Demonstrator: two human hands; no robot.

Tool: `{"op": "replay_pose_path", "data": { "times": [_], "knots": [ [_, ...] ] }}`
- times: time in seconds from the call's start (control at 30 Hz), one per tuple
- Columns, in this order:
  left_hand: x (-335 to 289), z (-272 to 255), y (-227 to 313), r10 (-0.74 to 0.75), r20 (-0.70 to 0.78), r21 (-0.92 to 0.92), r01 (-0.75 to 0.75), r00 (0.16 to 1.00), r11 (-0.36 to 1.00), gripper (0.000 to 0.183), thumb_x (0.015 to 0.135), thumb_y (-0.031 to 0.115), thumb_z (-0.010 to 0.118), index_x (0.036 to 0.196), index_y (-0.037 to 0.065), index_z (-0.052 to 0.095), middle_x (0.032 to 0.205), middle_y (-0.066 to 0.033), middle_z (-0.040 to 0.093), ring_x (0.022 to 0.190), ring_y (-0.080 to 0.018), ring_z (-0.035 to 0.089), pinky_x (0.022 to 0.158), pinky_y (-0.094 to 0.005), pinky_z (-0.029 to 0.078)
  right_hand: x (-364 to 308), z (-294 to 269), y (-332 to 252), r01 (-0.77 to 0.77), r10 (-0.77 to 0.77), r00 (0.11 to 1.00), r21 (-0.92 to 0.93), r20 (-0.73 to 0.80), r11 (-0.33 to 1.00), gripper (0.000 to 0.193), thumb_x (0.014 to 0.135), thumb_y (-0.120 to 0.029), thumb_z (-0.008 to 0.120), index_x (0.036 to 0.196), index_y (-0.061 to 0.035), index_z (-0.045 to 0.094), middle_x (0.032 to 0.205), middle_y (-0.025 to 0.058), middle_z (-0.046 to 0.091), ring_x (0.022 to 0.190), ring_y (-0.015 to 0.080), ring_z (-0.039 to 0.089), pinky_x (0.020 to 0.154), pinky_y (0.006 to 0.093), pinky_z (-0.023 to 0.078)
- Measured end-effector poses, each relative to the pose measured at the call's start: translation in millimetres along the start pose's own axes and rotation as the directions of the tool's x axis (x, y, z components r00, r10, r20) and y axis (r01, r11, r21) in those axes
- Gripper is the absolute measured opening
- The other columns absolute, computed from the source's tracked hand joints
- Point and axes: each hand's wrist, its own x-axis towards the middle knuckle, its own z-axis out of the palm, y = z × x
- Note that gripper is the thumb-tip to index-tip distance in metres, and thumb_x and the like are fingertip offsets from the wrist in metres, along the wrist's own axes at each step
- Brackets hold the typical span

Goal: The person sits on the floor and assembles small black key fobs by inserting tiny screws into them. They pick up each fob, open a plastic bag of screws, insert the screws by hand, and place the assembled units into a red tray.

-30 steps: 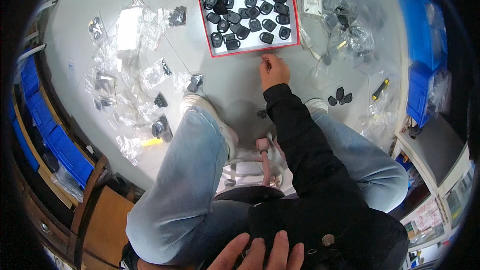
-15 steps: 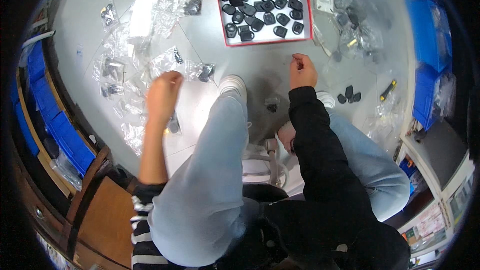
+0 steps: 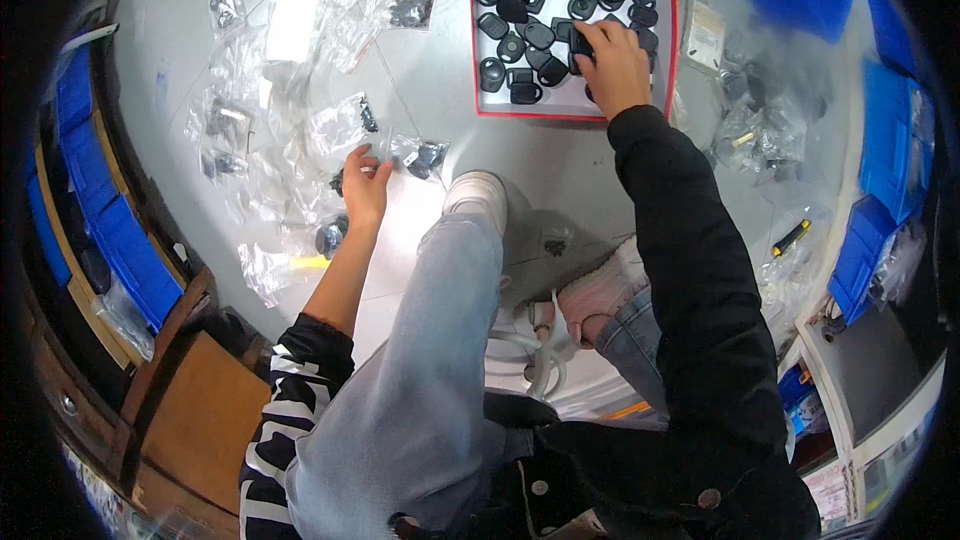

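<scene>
My right hand (image 3: 615, 65) reaches into a shallow white box with a red rim (image 3: 671, 60). Its thumb and fingers are pinched on a black key fob case (image 3: 579, 43). Similar black key fob cases (image 3: 538, 35) lie scattered around it in the box. On the left, my left hand (image 3: 365, 190) is low over the floor, its thumb and forefinger apart with nothing visible between them. Just beyond its fingertips lies a small clear bag with black parts (image 3: 425, 158). Another bag of small black pieces (image 3: 366, 115) lies a little farther off.
Clear plastic bags (image 3: 270, 145) spread over the floor at left. More bags (image 3: 765, 130) lie right of the box, near a yellow-and-black knife-like tool (image 3: 791, 238). Blue bins line the left (image 3: 130, 250) and right (image 3: 885, 140). My shoes (image 3: 478, 195) rest between my hands.
My right hand has moved forward into the box and closed on a key fob case. My left hand has shifted right, its fingers spreading. My right sleeve now covers where several loose fob cases lay.
</scene>
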Motion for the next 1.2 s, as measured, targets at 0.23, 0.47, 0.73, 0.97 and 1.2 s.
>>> {"op": "replay_pose_path", "data": {
  "times": [0.23,0.47,0.73,0.97,1.2],
  "knots": [
    [2.9,6.0,4.4,-0.051,-0.012,-0.014,0.051,0.999,0.999,0.026,0.073,0.013,0.067,0.094,0.000,0.057,0.073,-0.0071,0.058,0.063,-0.0142,0.055,0.058,-0.0269,0.045,6.0,13.9,-4.0,0.020,-0.012,0.998,0.123,-0.066,0.992,0.027,0.069,-0.019,0.067,0.094,-0.0106,0.062,0.090,0.0056,0.054,0.087,0.0252,0.052,0.070,0.0382,0.042],
    [10.1,3.0,-1.5,-0.223,0.096,-0.122,0.234,0.970,0.965,0.024,0.079,0.020,0.061,0.085,-0.003,0.061,0.068,-0.0056,0.058,0.060,-0.0110,0.056,0.050,-0.0241,0.046,30.4,38.5,-16.9,-0.048,0.044,0.998,0.096,0.039,0.994,0.025,0.066,-0.020,0.069,0.089,-0.0113,0.061,0.088,0.0062,0.056,0.086,0.0268,0.054,0.070,0.0407,0.044],
    [-5.5,-19.8,34.7,-0.211,0.330,-0.240,0.298,0.920,0.924,0.017,0.079,0.025,0.061,0.078,0.008,0.060,0.070,0.0036,0.055,0.061,-0.0055,0.046,0.055,-0.0207,0.038,22.2,-1.3,14.4,-0.614,0.339,0.784,0.734,0.521,0.291,0.027,0.071,-0.020,0.067,0.089,-0.0028,0.057,0.073,0.0034,0.058,0.063,0.0104,0.054,0.056,0.0227,0.046],
    [-24.9,-32.4,69.7,-0.142,0.371,-0.367,0.285,0.918,0.886,0.015,0.080,0.020,0.061,0.077,0.005,0.060,0.068,0.0031,0.054,0.061,-0.0056,0.045,0.058,-0.0215,0.036,19.0,36.6,-38.5,-0.204,0.230,0.942,-0.128,0.244,0.971,0.041,0.065,-0.037,0.070,0.086,-0.0024,0.061,0.091,0.0122,0.057,0.079,0.0310,0.059,0.067,0.0386,0.049],
    [-25.7,-35.1,79.8,-0.105,0.363,-0.455,0.274,0.926,0.847,0.015,0.080,0.021,0.061,0.078,0.006,0.059,0.069,0.0033,0.054,0.062,-0.0053,0.045,0.059,-0.0221,0.038,19.6,16.3,-8.8,-0.610,0.404,0.781,0.439,0.477,0.660,0.032,0.065,-0.030,0.071,0.080,-0.0033,0.062,0.080,0.0092,0.062,0.073,0.0193,0.060,0.062,0.0322,0.047]
  ]
}}
